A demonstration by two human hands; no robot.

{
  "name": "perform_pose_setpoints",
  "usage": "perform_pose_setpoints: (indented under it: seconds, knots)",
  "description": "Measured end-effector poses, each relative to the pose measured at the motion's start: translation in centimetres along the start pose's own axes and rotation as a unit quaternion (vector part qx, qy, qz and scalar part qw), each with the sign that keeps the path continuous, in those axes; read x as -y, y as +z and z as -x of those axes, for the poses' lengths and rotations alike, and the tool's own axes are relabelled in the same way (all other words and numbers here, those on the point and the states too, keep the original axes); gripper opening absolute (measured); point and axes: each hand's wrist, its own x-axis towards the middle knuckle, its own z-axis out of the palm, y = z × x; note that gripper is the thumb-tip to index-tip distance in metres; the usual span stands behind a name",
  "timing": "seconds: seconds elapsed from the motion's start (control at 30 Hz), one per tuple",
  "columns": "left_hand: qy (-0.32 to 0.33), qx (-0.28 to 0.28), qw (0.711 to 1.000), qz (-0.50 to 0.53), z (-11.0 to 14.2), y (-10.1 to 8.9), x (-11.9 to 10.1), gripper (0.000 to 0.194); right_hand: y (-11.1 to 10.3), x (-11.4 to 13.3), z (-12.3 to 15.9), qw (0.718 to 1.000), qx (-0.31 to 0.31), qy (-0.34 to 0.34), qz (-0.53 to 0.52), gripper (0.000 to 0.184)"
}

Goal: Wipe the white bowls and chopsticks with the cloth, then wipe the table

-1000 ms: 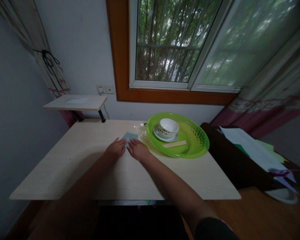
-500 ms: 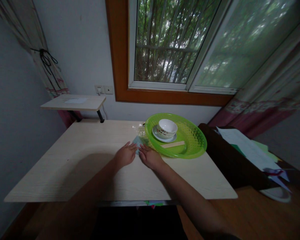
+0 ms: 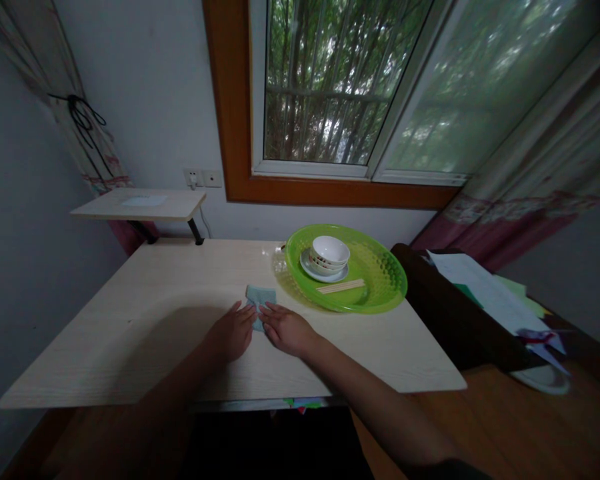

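A small pale blue-green cloth (image 3: 261, 295) lies on the light wooden table, in front of me. My left hand (image 3: 231, 330) rests on its left side, fingers stretched out and flat. From the right, my right hand (image 3: 287, 328) presses on the same cloth, its fingers extended and angled toward the left fingertips. Both hands are open and cover much of the cloth's lower part. To their right a round green plastic basket (image 3: 380, 303) holds stacked white bowls (image 3: 331, 251) on a plate (image 3: 307, 267), with wooden chopsticks (image 3: 341, 286) beside them.
The table (image 3: 105, 320) has a raised shelf (image 3: 100, 205) at its back left, with a paper (image 3: 145, 200) on top. Beyond the table's right edge stands a dark brown piece of furniture (image 3: 430, 313) bearing papers (image 3: 480, 287). A window is behind the table.
Both hands have slid the cloth toward me and slightly left, away from the basket's edge. More of the cloth now shows. The view has shifted slightly.
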Motion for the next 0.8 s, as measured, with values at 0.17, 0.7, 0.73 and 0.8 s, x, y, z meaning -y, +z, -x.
perform_pose_setpoints:
  seconds: [0.17,0.7,0.73,0.8]
  knots:
    - [-0.030,0.002,0.999,-0.025,-0.9,0.0,2.5,0.045,0.6,-0.5,-3.6,0.999,0.005,0.017,0.032,0.045]
    - [-0.044,0.008,0.999,0.006,-10.0,1.7,5.4,0.052,0.4,-5.8,-7.2,0.990,-0.007,0.123,0.073,0.047]
    - [-0.044,0.009,0.999,0.010,-10.0,1.8,5.1,0.051,0.4,-6.0,-6.7,0.990,-0.010,0.119,0.068,0.047]
    - [-0.040,0.012,0.999,0.018,-9.8,2.1,4.4,0.051,0.4,-6.2,-5.5,0.992,-0.017,0.112,0.058,0.047]
